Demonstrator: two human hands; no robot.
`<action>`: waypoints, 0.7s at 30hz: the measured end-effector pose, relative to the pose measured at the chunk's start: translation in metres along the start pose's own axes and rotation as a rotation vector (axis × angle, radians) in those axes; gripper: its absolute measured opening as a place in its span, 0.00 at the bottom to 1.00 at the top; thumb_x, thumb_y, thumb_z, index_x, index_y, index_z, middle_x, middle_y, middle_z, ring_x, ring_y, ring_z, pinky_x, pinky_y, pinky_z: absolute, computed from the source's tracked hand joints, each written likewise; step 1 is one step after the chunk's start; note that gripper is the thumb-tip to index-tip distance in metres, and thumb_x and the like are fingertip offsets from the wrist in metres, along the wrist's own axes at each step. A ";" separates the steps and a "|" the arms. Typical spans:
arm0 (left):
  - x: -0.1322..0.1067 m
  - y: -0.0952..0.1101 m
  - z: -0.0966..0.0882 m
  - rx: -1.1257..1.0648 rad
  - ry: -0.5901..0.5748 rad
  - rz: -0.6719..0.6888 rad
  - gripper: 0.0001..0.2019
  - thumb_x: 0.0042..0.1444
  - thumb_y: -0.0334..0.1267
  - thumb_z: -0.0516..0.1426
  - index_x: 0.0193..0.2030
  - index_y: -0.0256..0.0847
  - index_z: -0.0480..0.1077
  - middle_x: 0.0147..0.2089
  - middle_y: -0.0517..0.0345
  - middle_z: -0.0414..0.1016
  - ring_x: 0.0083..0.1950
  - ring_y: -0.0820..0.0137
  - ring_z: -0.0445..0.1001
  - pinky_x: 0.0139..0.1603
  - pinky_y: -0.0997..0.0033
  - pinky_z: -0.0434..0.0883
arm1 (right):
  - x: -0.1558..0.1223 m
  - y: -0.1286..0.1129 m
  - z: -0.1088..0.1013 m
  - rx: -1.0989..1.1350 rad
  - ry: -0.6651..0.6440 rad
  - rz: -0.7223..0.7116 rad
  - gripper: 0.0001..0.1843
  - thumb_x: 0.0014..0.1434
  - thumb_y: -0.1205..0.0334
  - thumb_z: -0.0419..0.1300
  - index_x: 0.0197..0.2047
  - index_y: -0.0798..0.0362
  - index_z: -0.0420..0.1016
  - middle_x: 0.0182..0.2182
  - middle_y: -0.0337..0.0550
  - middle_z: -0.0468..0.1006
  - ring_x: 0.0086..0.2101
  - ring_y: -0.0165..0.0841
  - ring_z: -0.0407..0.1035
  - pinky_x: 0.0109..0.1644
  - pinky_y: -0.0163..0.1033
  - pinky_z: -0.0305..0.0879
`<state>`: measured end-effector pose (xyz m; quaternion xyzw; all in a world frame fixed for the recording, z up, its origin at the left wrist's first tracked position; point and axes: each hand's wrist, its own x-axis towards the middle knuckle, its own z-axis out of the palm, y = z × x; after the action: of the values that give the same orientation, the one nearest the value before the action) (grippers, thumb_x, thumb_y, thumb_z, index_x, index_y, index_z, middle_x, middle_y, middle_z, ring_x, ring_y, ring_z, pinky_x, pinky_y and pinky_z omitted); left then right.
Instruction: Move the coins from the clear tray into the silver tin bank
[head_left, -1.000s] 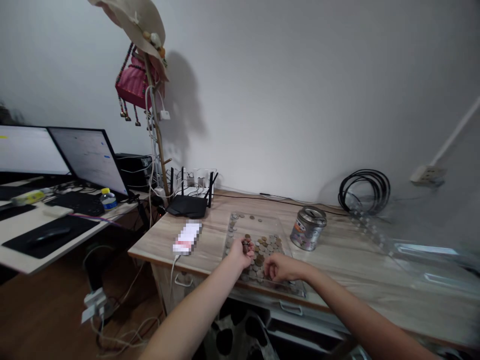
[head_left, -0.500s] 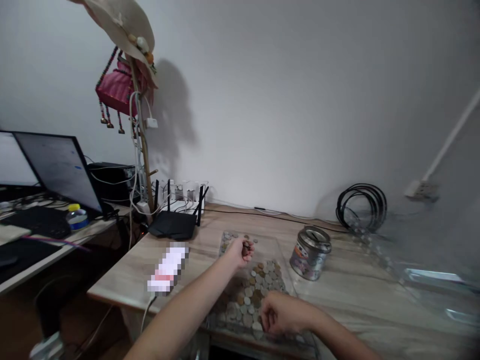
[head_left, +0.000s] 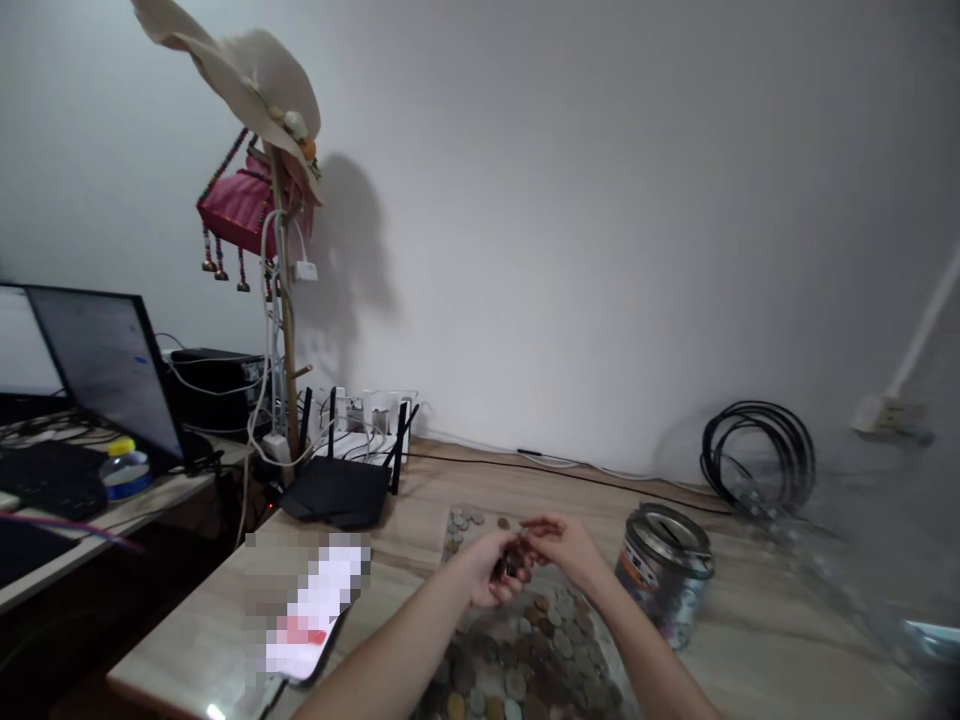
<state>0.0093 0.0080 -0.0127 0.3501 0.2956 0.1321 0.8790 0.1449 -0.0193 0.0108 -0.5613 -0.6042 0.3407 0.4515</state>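
My left hand [head_left: 499, 570], palm up and cupped, is closed around several dark coins [head_left: 510, 563]. Against its fingertips, my right hand [head_left: 559, 543] brings its own fingers together; whatever they pinch, if anything, is too small to make out. Below both hands, many silver and brass-coloured coins [head_left: 517, 685] are spread over a clear plastic sheet or tray, whose kind I cannot tell. A smaller group of coins [head_left: 459, 525] lies at its far left corner. To the right of my right forearm stands a round metal coin tin [head_left: 664, 575] with a slot in its lid.
A pixelated phone [head_left: 319, 615] with a cable lies at the left of the wooden table [head_left: 405, 560]. Behind it sits a black router [head_left: 337, 490]. Coiled black cable [head_left: 757, 455] leans on the wall at right. A hat [head_left: 262, 75] and a pink bag [head_left: 238, 210] hang on a stand.
My right hand has risen from the near coins to meet my left hand. The left still holds its coins. The view has tilted up slightly and shifted closer to the table.
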 end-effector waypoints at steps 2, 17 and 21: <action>0.003 -0.003 -0.003 -0.026 0.070 0.039 0.10 0.50 0.37 0.48 0.23 0.34 0.61 0.16 0.61 0.58 0.13 0.83 0.48 0.14 0.84 0.36 | -0.008 -0.004 -0.015 -0.149 0.156 -0.095 0.13 0.37 0.54 0.58 0.25 0.54 0.72 0.20 0.42 0.74 0.22 0.33 0.66 0.28 0.39 0.63; -0.004 -0.013 0.010 0.366 0.251 0.297 0.10 0.48 0.40 0.55 0.30 0.33 0.67 0.21 0.61 0.67 0.14 0.85 0.48 0.16 0.79 0.39 | -0.042 -0.009 -0.112 -0.924 0.926 0.078 0.15 0.46 0.54 0.52 0.29 0.51 0.77 0.27 0.50 0.76 0.26 0.39 0.65 0.26 0.40 0.56; -0.004 -0.014 0.008 0.394 0.209 0.353 0.16 0.45 0.49 0.57 0.29 0.34 0.67 0.19 0.65 0.63 0.13 0.86 0.47 0.16 0.78 0.38 | -0.033 -0.006 -0.072 -0.727 0.781 -0.348 0.19 0.50 0.52 0.48 0.31 0.55 0.75 0.29 0.50 0.76 0.31 0.37 0.67 0.35 0.40 0.61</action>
<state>0.0112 -0.0084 -0.0163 0.5446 0.3391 0.2585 0.7222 0.2080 -0.0594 0.0363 -0.6572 -0.5544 -0.2021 0.4689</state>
